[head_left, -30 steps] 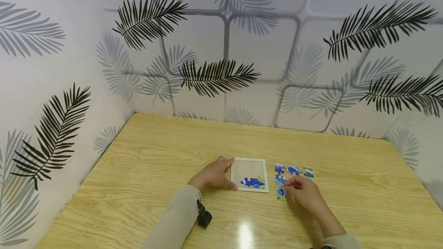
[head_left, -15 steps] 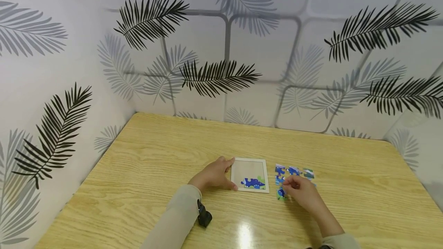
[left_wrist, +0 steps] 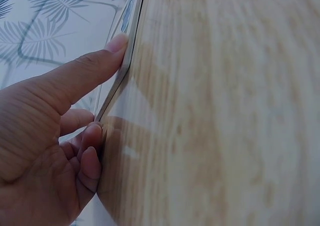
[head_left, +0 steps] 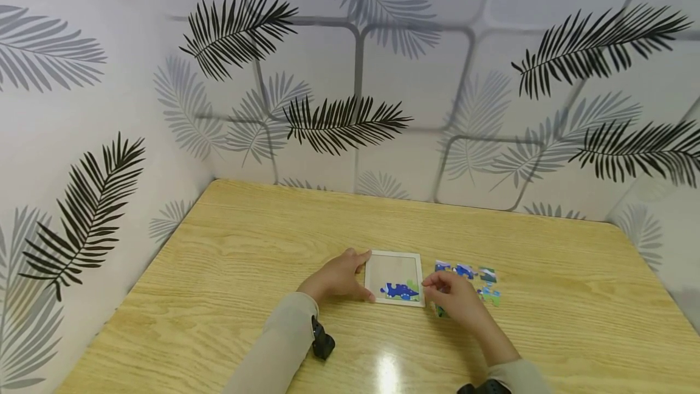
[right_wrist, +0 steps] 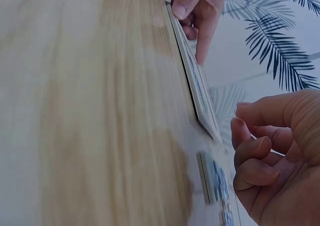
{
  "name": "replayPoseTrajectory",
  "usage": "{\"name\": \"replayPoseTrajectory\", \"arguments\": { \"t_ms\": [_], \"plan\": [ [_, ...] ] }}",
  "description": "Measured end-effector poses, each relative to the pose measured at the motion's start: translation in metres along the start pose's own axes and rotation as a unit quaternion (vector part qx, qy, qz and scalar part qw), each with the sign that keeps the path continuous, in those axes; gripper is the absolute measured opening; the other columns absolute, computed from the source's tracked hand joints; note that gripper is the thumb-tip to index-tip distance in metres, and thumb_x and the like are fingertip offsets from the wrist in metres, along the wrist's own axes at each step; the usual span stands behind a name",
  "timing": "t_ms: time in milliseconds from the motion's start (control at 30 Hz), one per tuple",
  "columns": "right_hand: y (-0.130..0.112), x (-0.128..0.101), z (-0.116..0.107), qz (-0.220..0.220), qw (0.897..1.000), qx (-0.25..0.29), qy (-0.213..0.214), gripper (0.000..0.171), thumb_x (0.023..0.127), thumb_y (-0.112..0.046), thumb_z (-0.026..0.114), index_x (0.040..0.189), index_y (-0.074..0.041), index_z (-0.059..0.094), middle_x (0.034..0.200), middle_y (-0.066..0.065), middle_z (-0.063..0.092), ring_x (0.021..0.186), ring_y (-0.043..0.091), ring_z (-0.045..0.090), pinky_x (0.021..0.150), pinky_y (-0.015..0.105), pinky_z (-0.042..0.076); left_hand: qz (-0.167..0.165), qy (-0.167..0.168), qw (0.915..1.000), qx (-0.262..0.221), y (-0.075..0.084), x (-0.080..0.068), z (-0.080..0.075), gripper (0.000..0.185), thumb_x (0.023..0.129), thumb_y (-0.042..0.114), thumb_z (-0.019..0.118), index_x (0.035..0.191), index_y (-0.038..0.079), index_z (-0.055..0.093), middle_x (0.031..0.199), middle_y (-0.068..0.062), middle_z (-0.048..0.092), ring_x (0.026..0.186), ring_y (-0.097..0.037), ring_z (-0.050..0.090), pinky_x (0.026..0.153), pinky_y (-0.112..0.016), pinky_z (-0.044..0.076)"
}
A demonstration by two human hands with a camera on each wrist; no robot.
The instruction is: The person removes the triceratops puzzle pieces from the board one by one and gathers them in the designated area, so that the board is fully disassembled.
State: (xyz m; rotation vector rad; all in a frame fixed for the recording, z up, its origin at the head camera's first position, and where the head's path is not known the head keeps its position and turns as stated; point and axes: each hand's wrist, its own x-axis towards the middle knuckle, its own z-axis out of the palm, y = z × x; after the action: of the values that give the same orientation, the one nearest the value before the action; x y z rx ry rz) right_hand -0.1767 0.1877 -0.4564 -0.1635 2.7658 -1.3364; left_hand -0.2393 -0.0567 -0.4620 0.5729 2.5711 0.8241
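Note:
A square wooden puzzle tray (head_left: 395,253) lies on the table, with blue dinosaur puzzle pieces (head_left: 401,290) joined in its lower right part. My left hand (head_left: 338,275) holds the tray's left side, thumb at the near corner and forefinger at the far one. In the left wrist view the thumb (left_wrist: 85,75) presses on the tray's rim. My right hand (head_left: 454,297) is beside the tray's right edge, fingers curled. Its thumb and forefinger tips meet in the right wrist view (right_wrist: 275,151); no piece shows between them.
Loose puzzle pieces (head_left: 465,270) lie right of the tray, some partly hidden under my right hand. In the right wrist view a loose piece (right_wrist: 213,178) sits near the tray's corner. A patterned wall (head_left: 394,163) borders the wooden table (head_left: 262,230).
My right hand has moved left from the loose pieces to the tray's right edge, uncovering pieces on the right. The left hand and the tray have stayed in place.

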Motion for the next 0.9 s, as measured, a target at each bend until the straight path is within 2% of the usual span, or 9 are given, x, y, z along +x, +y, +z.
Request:
{"name": "replayPoseTrajectory", "arguments": {
  "t_ms": [200,367,633,900],
  "plan": [
    [-0.013,0.008,0.016,-0.003,0.999,0.030,-0.021,0.009,0.083,-0.008,0.063,0.092,-0.004,0.062,0.077,0.002,0.054,0.064,0.014,0.046,0.051,0.024,0.038,0.000,0.001,1.0000,-0.001,0.000,0.000,0.000,0.100,0.062,0.043,0.080,0.143,0.018,0.027,0.101,0.001,0.042,0.088,-0.014,0.045,0.084,-0.030,0.038],
    [-0.020,0.012,0.029,0.000,0.999,0.042,-0.031,0.011,0.082,-0.006,0.064,0.093,-0.004,0.063,0.076,0.001,0.054,0.064,0.014,0.046,0.051,0.024,0.037,-0.003,0.002,1.0000,0.001,0.001,-0.001,0.000,0.099,0.062,0.043,0.080,0.143,0.018,0.028,0.100,0.002,0.042,0.086,-0.014,0.045,0.081,-0.028,0.038],
    [-0.027,0.014,0.038,0.012,0.999,0.018,-0.024,0.014,0.079,-0.004,0.065,0.093,-0.004,0.062,0.072,0.001,0.052,0.059,0.013,0.043,0.050,0.023,0.034,-0.003,0.002,0.9999,0.011,0.003,-0.001,-0.001,0.099,0.062,0.044,0.079,0.143,0.019,0.028,0.100,0.002,0.042,0.086,-0.014,0.045,0.082,-0.028,0.038],
    [-0.026,0.015,0.043,0.016,0.999,-0.031,-0.012,0.016,0.076,-0.003,0.068,0.091,-0.003,0.063,0.071,0.001,0.050,0.061,0.013,0.042,0.052,0.024,0.034,-0.004,0.002,0.9999,0.011,0.002,-0.001,-0.002,0.099,0.061,0.043,0.080,0.143,0.019,0.028,0.096,0.001,0.041,0.082,-0.015,0.044,0.077,-0.027,0.038]
  ]
}}
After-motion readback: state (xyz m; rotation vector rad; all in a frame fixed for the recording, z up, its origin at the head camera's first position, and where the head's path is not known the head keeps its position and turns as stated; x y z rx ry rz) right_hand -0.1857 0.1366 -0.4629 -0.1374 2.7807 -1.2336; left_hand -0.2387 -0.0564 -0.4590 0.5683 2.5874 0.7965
